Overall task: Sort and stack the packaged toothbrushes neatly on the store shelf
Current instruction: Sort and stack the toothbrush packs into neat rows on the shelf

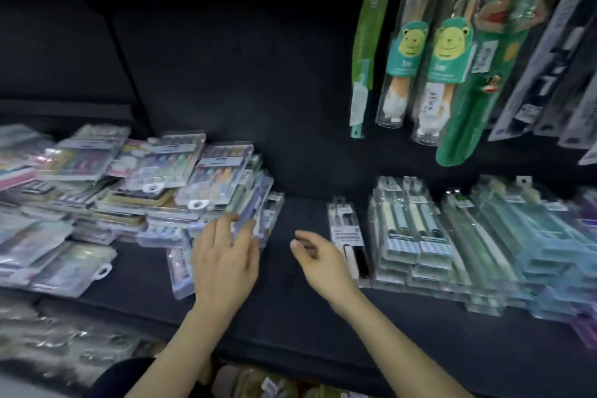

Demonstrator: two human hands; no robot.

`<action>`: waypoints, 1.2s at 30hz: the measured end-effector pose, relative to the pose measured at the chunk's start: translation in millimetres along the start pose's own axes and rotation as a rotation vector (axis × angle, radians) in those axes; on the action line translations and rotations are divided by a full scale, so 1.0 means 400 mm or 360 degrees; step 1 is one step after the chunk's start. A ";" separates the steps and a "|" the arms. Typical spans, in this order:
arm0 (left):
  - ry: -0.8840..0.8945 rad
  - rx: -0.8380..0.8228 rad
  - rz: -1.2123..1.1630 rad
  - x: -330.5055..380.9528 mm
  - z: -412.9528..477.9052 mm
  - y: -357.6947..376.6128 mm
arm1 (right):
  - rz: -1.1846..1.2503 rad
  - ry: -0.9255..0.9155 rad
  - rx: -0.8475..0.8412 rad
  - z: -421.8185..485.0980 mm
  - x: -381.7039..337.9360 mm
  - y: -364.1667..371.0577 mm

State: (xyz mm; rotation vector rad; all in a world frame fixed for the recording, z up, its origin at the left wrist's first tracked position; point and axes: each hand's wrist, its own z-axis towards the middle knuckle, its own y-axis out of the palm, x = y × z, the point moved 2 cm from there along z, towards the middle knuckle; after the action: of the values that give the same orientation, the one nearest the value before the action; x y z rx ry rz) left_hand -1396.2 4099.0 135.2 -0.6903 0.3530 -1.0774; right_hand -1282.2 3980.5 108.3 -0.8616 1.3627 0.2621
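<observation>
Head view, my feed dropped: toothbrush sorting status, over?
Left hand on purple pack at jumbled pile's edge, grip unclear. Right hand empty, fingers loose, beside black-and-white pack. Nothing between them.
</observation>
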 end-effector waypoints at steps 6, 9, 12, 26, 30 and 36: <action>-0.0162 -0.0206 0.0022 -0.128 0.080 -0.002 | -0.0063 0.0140 -0.0068 0.110 -0.050 0.124; 0.0051 -0.0288 0.0044 -0.149 0.097 0.009 | 0.0110 0.0355 -0.0066 0.135 -0.055 0.173; 0.0448 -0.0415 0.0077 -0.143 0.106 0.024 | 0.0279 0.0410 0.0007 0.148 -0.043 0.190; 0.0528 -0.0505 0.0123 -0.144 0.117 0.041 | 0.0801 0.0489 0.0299 0.025 0.012 -0.021; 0.0535 -0.0548 0.0196 -0.137 0.115 0.040 | 0.0687 0.0342 0.0345 -0.044 0.024 -0.064; 0.0433 -0.0741 0.0335 -0.117 0.111 0.035 | 0.0581 0.0293 0.0410 -0.101 0.043 -0.111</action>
State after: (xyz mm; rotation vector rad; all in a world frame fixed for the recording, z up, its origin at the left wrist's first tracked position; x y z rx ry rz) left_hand -1381.7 4160.2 155.9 -0.8956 0.9113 -0.8931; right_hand -1280.3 3918.4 111.0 -0.4266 1.6834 0.2845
